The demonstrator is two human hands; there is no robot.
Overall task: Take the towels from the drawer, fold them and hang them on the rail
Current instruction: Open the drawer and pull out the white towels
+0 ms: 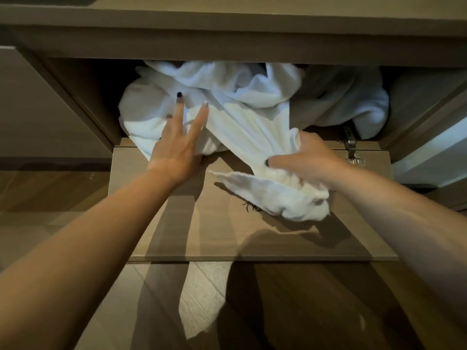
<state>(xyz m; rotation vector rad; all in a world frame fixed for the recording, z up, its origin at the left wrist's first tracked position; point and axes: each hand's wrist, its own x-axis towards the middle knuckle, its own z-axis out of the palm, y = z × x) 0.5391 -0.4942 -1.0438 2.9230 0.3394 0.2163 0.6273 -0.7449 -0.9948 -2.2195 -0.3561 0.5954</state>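
Note:
A heap of white towels [227, 89] fills the open wooden compartment [83, 97] ahead of me. One white towel [255, 132] stretches out of the heap over the folded-down door panel [227, 236]. My right hand [308, 157] grips this towel's bunched end, and its loose corner hangs below the hand. With straight, spread fingers, my left hand [179, 145] presses on the towels at the front left of the heap. No rail is in view.
A metal hinge [352, 152] sits at the panel's back right. Wooden floor [227, 311] lies below the panel. A cabinet top edge [227, 24] overhangs the opening, and cabinet walls stand on both sides.

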